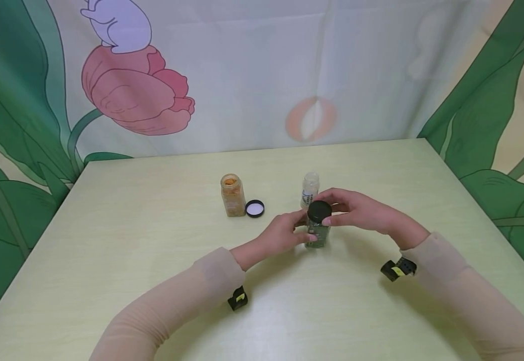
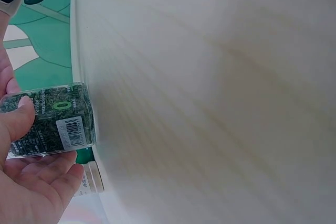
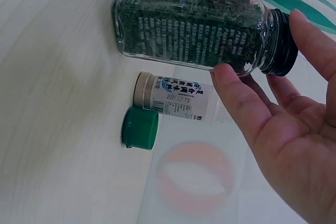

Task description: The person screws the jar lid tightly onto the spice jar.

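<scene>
- Your left hand (image 1: 280,233) grips the green-flake jar (image 1: 319,236) around its body; your right hand (image 1: 363,213) pinches the black lid (image 1: 319,211).
- Jar, between your hands: likely stiff, light, slippery, fragile; hold it mid-body.
- Below your hands: pale table (image 1: 117,250).
- Beyond both hands: printed cloth (image 1: 243,75), hanging upright.

left hand (image 2: 35,184) grips herb jar (image 2: 51,120) | beyond: green piece (image 2: 85,155), perhaps cap

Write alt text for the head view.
A person's left grip holds a green jar over a pale table, with the right grip at its black lid. Behind it stands a clear bottle; to the left, an open orange jar beside a loose lid.
</scene>
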Demonstrator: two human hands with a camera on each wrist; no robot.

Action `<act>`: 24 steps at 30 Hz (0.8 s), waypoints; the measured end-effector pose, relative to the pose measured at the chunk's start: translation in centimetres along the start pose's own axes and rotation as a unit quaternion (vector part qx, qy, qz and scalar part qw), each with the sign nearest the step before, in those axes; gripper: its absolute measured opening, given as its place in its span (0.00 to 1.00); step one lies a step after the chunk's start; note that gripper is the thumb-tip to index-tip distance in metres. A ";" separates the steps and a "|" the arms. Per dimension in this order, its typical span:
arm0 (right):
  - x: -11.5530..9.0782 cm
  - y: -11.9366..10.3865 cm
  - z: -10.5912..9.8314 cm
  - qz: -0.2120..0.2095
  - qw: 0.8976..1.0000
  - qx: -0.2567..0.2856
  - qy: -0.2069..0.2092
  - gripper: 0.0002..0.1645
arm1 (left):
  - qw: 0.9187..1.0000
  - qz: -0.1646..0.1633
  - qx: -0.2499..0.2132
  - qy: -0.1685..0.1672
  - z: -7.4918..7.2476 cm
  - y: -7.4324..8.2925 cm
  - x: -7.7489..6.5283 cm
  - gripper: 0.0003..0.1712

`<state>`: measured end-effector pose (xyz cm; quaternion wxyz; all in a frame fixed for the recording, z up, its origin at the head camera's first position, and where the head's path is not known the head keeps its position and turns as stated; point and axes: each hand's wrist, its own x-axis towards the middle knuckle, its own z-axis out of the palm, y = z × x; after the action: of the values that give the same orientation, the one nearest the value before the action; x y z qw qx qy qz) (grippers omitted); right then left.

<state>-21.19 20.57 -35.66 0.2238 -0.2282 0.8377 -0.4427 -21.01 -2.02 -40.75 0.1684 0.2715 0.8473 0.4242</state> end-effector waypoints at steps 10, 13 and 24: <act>-0.2 0.0 -0.5 -0.002 0.999 0.019 -0.026 0.36 | 1.000 0.002 -0.001 0.001 0.1 0.0 0.0 0.32; -0.2 0.1 -0.7 -0.011 0.999 0.021 -0.039 0.35 | 1.000 0.003 0.000 0.001 0.1 0.1 -0.1 0.32; 0.1 0.4 -0.5 -0.022 0.999 0.020 -0.024 0.31 | 1.000 -0.001 0.000 0.003 0.0 0.1 -0.1 0.33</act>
<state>-21.62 21.03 -35.74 0.2388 -0.2523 0.8180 -0.4584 -20.92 -2.05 -40.69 0.1664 0.2698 0.8482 0.4244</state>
